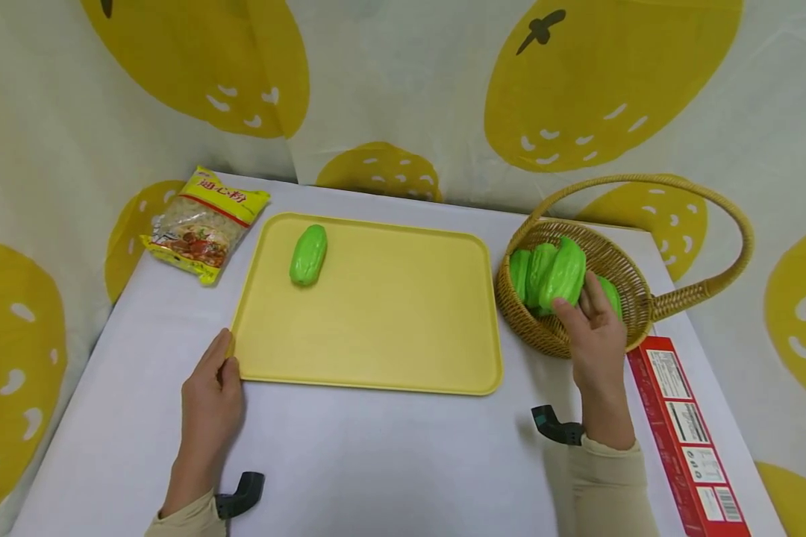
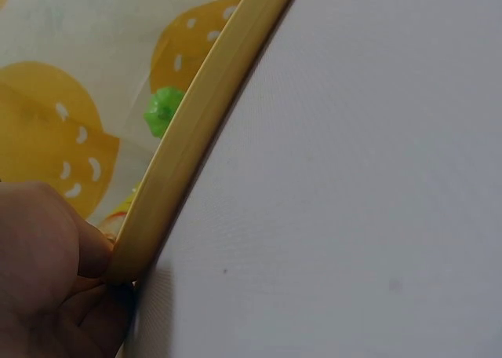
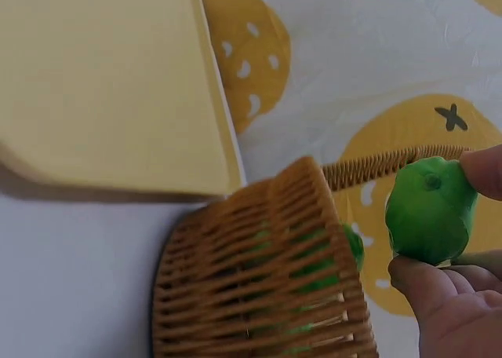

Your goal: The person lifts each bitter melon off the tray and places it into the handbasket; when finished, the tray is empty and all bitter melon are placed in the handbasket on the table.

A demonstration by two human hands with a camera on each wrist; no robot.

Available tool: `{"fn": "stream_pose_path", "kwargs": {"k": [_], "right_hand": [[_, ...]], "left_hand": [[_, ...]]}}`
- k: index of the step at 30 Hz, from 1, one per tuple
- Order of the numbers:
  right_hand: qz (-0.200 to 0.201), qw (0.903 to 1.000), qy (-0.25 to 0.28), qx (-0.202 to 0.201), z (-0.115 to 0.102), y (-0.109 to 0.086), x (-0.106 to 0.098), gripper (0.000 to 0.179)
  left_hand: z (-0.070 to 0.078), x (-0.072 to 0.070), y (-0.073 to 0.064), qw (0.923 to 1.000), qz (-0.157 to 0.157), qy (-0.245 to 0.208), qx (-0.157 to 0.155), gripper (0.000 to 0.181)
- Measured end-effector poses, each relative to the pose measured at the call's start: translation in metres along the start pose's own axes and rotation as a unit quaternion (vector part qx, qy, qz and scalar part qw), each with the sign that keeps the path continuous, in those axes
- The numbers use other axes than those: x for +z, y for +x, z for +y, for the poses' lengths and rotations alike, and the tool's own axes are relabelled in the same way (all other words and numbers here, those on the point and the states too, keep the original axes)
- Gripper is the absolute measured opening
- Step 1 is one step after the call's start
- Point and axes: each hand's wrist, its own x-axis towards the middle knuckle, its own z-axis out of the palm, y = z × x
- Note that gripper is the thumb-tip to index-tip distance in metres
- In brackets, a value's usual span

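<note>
My right hand (image 1: 598, 328) holds a green ridged gourd (image 1: 564, 274) between thumb and fingers, over a wicker basket (image 1: 540, 335). In the right wrist view, the held gourd (image 3: 431, 209) shows its rounded end, apart from the basket's rim. More green gourds (image 1: 520, 272) lie inside the basket, partly hidden. My left hand (image 1: 211, 399) grips the near left corner of a yellow tray (image 1: 383, 313). The left wrist view shows the thumb against the tray's rim (image 2: 176, 162). One green gourd (image 1: 308, 255) lies on the tray, toward its far left.
A yellow and clear pasta bag (image 1: 207, 224) lies beyond the tray's left edge. Along the table's right side runs a long red box (image 1: 685, 436), close to the basket. The basket's tall handle (image 1: 739, 224) arches out to the right. A fruit-patterned cloth (image 1: 389, 82) hangs behind the table.
</note>
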Motion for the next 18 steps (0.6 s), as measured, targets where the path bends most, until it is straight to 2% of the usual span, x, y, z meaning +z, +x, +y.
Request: {"fn": "stream_pose_path", "kwargs": {"k": [6, 18], "right_hand": [[-0.007, 0.9999, 0.005, 0.010, 0.001, 0.009, -0.012, 0.076], [-0.018, 0.9979, -0.036, 0.052, 0.007, 0.025, -0.040, 0.081]], "left_hand": [[-0.001, 0.000, 0.000, 1.0000, 0.002, 0.002, 0.002, 0.050], [0.000, 0.000, -0.001, 1.0000, 0.006, 0.002, 0.004, 0.049]]}}
